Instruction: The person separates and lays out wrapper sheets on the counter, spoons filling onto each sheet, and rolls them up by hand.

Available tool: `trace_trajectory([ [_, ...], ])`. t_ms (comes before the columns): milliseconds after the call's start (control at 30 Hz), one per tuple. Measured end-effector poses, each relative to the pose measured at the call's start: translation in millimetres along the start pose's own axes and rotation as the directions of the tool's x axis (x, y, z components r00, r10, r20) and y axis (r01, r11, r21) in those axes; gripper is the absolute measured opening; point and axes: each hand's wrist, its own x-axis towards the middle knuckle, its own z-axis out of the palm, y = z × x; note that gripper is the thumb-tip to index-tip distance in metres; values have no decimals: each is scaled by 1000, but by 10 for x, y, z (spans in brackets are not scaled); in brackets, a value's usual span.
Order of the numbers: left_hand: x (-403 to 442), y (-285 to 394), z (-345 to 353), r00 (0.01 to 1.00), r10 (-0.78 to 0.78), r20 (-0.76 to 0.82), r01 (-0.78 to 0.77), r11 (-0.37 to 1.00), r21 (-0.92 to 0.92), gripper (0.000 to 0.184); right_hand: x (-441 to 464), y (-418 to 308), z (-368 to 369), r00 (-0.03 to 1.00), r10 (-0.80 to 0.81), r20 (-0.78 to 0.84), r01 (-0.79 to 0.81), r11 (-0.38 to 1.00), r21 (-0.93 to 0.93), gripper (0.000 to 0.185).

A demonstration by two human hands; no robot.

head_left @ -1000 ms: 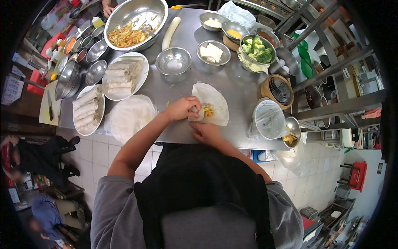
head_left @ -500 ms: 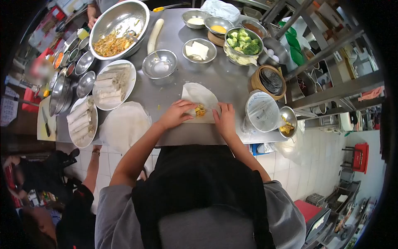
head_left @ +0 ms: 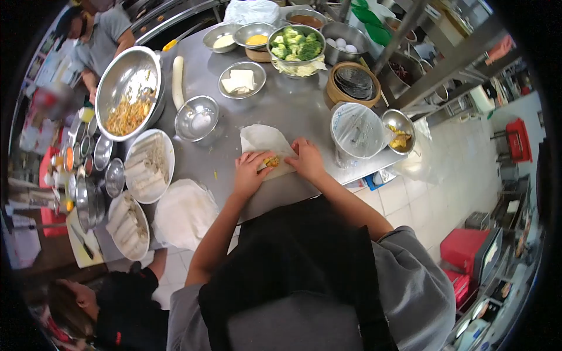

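A thin white wrapper (head_left: 263,137) lies on the steel table in front of me, with a small heap of shredded filling (head_left: 271,161) near its front edge. My left hand (head_left: 250,169) holds the wrapper's left side, fingers curled beside the filling. On the right side, my right hand (head_left: 304,159) has its fingertips on the wrapper edge. A stack of round wrappers (head_left: 186,213) rests left of my left forearm. Finished white rolls lie on two oval plates, one upper (head_left: 170,153) and one lower (head_left: 142,248).
A large bowl of filling (head_left: 126,114) stands at the left. Beyond the wrapper are a metal bowl (head_left: 197,119), a tofu-like block (head_left: 239,81) and broccoli (head_left: 295,44). A plastic-lined container (head_left: 358,131) stands right. Co-workers are at upper left and lower left.
The view has turned and shifted. My right hand has moved from below the wrapper to its right side. The wrapper's front flap, earlier lifted by my left hand, now lies lower around the filling.
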Motion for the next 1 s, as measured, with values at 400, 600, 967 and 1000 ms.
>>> trace_trajectory([
  [400,70,-28,20,991,130,-6,-130,990,-58,41,9,3,2,998,-11,54,2,984,178,34],
  [600,66,-78,21,987,161,23,-159,986,-56,49,-70,-261,113,1000,3,22,-10,939,345,31],
  [967,81,168,-107,996,-82,37,89,861,-501,91,-155,-426,318,987,-160,-3,141,863,485,29],
  [1000,74,162,-116,993,-94,64,114,799,-591,92,-159,-431,324,987,-161,-9,145,859,492,29],
])
